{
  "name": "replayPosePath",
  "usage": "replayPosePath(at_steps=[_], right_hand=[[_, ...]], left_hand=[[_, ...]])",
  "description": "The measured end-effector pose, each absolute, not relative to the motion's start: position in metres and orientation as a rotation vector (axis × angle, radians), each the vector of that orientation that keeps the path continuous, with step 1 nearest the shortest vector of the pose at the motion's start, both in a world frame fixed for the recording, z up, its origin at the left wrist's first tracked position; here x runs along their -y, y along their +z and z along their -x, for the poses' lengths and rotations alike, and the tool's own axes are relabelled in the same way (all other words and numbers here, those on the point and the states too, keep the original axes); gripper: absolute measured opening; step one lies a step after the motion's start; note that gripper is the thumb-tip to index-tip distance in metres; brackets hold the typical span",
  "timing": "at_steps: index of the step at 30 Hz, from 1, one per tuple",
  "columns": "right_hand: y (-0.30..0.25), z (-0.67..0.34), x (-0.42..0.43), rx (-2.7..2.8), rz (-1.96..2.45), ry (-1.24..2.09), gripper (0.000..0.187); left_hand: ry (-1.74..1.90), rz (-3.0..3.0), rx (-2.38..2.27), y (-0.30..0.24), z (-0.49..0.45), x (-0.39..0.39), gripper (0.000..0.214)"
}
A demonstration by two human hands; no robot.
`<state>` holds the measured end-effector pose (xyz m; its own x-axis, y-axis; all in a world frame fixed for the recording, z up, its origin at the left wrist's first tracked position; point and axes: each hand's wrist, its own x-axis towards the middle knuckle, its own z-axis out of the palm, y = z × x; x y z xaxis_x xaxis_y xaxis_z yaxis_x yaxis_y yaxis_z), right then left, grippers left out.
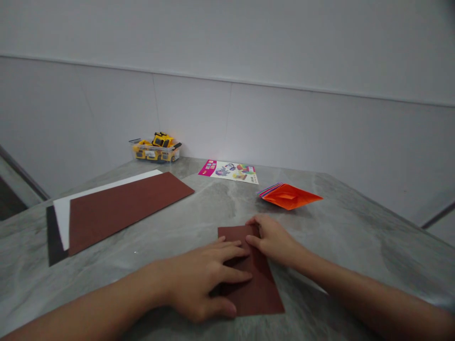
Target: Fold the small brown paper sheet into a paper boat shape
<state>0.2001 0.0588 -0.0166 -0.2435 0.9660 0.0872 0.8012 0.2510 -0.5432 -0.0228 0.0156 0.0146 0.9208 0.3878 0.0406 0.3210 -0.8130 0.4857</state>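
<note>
- Left hand (pixel 202 279), lower centre of frame: grip wide, palm down, fingers spread flat on the brown sheet. It holds nothing, just pins the paper.
- Brown sheet (pixel 261 289) lies flat on the tabletop (pixel 355 246), lower centre, under and between both hands, long side running away from me. The far end may be folded over; can't be sure.
- My read: thin craft paper, near weightless and floppy. It takes a crease and keeps it, and tears if yanked. The tabletop looks smooth, so the sheet will likely skate unless one hand pins it.
- Where I'd take it: a free edge or corner, pinched thumb against finger. The near right corner is uncovered. The flat middle gives nothing to grab.
- Right hand (pixel 275 239), just right of centre: fingers curled at the sheet's far right corner, thumb lying on the paper. Grip narrow; can't tell whether it nips the edge or only presses.
- Left of frame: black sheet (pixel 53 237), white sheet (pixel 63 213) and big brown sheet (pixel 124 208), fanned one over another with the brown on top. Well apart from the hands.
- Upper left-centre, at the wall: yellow toy truck (pixel 158 147), in or on a clear box.
- Centre, far side: printed leaflet (pixel 229 171), flat.
- Right of it: coloured paper stack (pixel 289 196), orange on top, near the right hand but not touching. It's the closest thing a careless sweep could scatter.
</note>
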Motion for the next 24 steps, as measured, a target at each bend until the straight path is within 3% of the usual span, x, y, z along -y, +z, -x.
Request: replayPosePath(at_steps=[6, 12, 14, 17, 20, 24], right_hand=[[-0.021, -0.219, -0.027, 2.126, 1.505, 0.484, 0.023], [-0.025, -0.229, -0.026, 1.774, 1.49, 0.869, 0.051], [-0.024, -0.229, -0.021, 1.695, 1.446, 1.033, 0.047], [-0.021, -0.228, -0.014, 1.727, 1.394, 1.111, 0.025], [-0.018, -0.229, -0.013, 1.831, 1.388, 0.969, 0.012], [-0.02, -0.23, -0.015, 1.903, 1.407, 0.795, 0.011]], left_hand=[[0.156, -2.526, -0.417, 0.016, 0.013, -0.005, 0.055], [0.099, -2.51, -0.569, 0.03, -0.004, -0.002, 0.046], [0.229, -2.476, -0.537, 0.03, -0.004, -0.005, 0.046], [0.247, -2.497, -0.543, 0.022, -0.002, -0.007, 0.047], [0.263, -2.592, -0.642, 0.004, -0.001, -0.001, 0.045], [0.398, -2.711, -0.934, -0.024, 0.001, 0.007, 0.056]])
